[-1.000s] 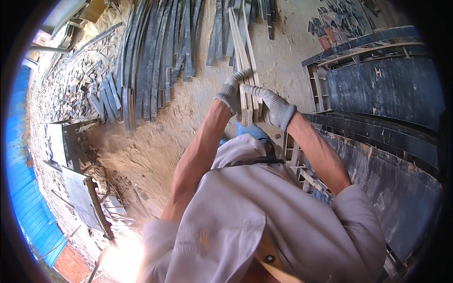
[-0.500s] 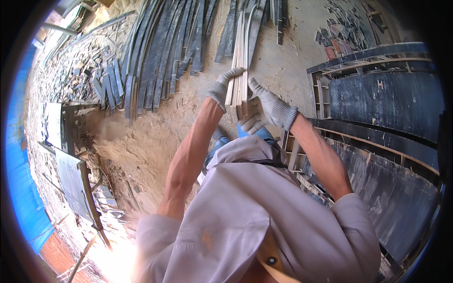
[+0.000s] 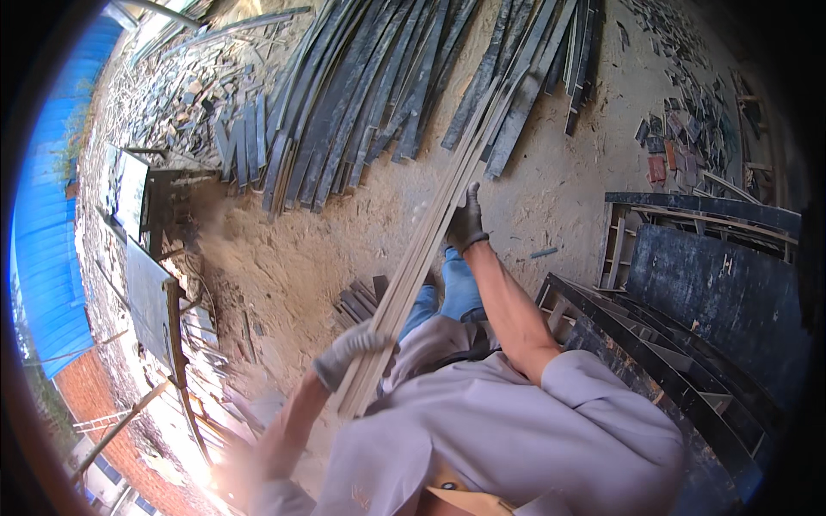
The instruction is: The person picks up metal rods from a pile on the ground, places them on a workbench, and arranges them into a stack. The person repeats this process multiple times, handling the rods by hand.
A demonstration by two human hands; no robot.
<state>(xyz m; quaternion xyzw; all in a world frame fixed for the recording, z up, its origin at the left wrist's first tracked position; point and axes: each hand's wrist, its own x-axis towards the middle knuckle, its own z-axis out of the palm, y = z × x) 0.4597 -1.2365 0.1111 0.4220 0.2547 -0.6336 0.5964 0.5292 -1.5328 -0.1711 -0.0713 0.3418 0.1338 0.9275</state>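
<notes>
A bundle of long, thin wooden strips (image 3: 415, 267) slants across the middle, its near end by my waist and its far end over the dark planks. My left hand (image 3: 354, 351), in a grey knitted glove, is wrapped over the bundle close to its near end. Farther along, my right hand (image 3: 467, 224), also gloved, grips the strips from the right side with its thumb up. The fingers of that hand are partly hidden behind the wood.
Long dark planks (image 3: 361, 103) lie in a wide row ahead. Offcuts (image 3: 202, 95) are heaped at far left, near a tilted board on a stand (image 3: 151, 297). To the right stand dark framed panels (image 3: 714, 284). Short dark blocks (image 3: 357, 301) lie beside my legs on sandy ground.
The strips have been pulled toward me and now slant to the lower left. My left hand moved down to the near end, while my right hand moved farther up the bundle.
</notes>
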